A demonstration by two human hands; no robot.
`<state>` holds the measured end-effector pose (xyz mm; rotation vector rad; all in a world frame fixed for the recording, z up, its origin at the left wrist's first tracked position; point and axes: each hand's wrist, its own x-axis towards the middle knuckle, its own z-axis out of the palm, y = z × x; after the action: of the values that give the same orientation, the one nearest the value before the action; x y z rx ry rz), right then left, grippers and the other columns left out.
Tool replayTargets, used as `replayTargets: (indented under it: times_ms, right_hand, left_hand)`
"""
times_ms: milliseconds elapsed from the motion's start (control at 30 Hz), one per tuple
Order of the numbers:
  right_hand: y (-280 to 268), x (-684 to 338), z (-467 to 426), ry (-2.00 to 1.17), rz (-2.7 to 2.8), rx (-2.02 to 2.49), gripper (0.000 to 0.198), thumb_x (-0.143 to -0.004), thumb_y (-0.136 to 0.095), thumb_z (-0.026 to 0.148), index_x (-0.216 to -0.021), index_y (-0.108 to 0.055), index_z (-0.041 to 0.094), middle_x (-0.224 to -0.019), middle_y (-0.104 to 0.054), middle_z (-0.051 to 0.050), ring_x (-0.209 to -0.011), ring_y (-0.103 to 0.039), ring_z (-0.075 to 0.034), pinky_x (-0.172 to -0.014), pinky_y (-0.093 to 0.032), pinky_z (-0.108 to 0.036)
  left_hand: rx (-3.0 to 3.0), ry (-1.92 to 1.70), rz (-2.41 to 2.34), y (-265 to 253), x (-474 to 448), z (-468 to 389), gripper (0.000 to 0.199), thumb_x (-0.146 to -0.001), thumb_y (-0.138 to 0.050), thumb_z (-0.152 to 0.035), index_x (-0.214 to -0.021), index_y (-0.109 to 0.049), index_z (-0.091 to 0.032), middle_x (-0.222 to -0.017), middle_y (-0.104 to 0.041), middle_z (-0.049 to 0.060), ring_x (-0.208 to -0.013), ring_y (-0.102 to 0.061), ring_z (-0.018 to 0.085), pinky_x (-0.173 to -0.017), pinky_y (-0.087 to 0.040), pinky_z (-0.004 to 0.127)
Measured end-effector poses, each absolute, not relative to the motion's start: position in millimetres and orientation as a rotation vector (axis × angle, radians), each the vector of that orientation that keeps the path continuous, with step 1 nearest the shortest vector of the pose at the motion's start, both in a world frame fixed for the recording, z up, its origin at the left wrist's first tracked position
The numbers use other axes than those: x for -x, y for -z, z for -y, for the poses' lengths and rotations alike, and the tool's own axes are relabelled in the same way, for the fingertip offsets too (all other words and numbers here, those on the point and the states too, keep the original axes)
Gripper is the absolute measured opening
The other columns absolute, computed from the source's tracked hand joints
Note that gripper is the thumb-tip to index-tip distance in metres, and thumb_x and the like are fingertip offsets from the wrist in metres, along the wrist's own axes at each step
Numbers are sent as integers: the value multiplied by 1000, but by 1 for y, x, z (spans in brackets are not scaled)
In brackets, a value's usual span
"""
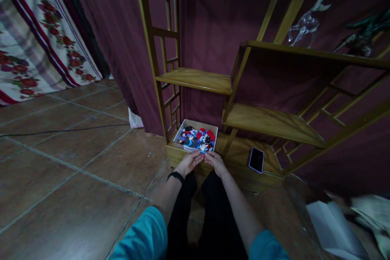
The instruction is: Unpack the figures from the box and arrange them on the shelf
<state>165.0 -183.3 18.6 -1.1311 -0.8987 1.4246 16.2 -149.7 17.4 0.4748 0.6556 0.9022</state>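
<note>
A shallow cardboard box [179,145] sits on the lowest wooden shelf, filled with many small figures [198,137] in red, black, white, blue and purple. At its front edge my left hand [189,161] and my right hand [215,161] meet, fingertips close together. Between them shows a small blue piece [203,152], pinched by the fingers of both hands; its exact kind is too small to make out. A black band is on my left wrist.
A phone [256,160] lies on the low shelf to the right. Above are wooden shelf boards [198,79] with a clear deer figurine [306,26] and a dark ornament [362,38]. White papers [335,227] lie at lower right; a black cable [67,130] crosses the tiled floor.
</note>
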Motion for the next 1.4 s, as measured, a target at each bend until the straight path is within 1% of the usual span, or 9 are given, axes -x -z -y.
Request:
replayTargets:
  times_ms: [300, 467, 733, 1100, 1400]
  right_hand:
    - [-22, -164, 184, -1411, 903, 1152, 37, -57, -73, 48, -76, -66, 17, -70, -64, -1, -63, -57, -11, -66, -45, -26]
    - [-19, -165, 182, -1418, 909, 1162, 39, -57, -72, 49, -76, -67, 16, -67, -64, -1, -61, -57, -11, -64, -46, -26]
    - [-15, -166, 179, -1418, 892, 1182, 35, -58, -73, 47, -75, -67, 16, -65, -64, -1, -58, -57, -10, -61, -47, -24]
    - [-19, -166, 181, -1411, 885, 1185, 35, -56, -74, 46, -73, -67, 16, -64, -64, -1, -57, -57, -10, -59, -47, -23]
    - [-22, -165, 182, -1413, 878, 1188, 36, -54, -75, 46, -72, -67, 16, -63, -64, -1, -57, -58, -11, -61, -47, -24]
  left_hand:
    - [-420, -854, -666, -20, -15, 148, 12, -78, -60, -15, -87, -62, -7, -86, -68, 15, -78, -66, 16, -78, -52, 27]
    - [-389, -835, -672, -22, -14, 147, 12, -79, -58, -15, -86, -62, -5, -82, -68, 15, -75, -66, 16, -77, -53, 27]
    - [-371, -825, -693, -22, -13, 146, 12, -81, -55, -15, -83, -61, -5, -79, -68, 15, -74, -66, 16, -76, -53, 27]
    - [-380, -813, -694, -16, -13, 142, 15, -82, -54, -18, -81, -61, -5, -81, -68, 16, -74, -67, 16, -77, -53, 28]
    - [-373, -814, -704, -20, -14, 144, 17, -82, -55, -20, -81, -61, -5, -79, -68, 15, -74, -66, 16, -77, -53, 27]
